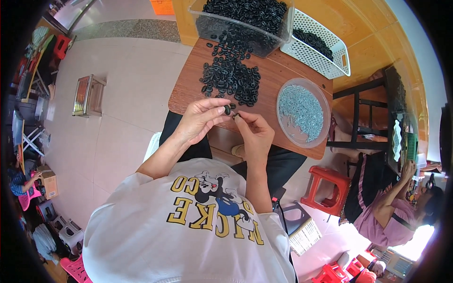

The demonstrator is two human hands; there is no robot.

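My left hand pinches a small black oval part between thumb and fingers, just over the near edge of the brown wooden table. Close beside it, the thumb and fingers of my right hand are pressed together on a tiny dark piece, too small to name. A loose pile of black oval parts with holes lies beyond my hands. To the right stands a round clear tub holding many small silvery screw-like pins.
At the table's far side, a clear plastic bin is heaped with black parts. A white perforated basket holds more. A red stool and a seated person are at the right. A low wooden stool stands left.
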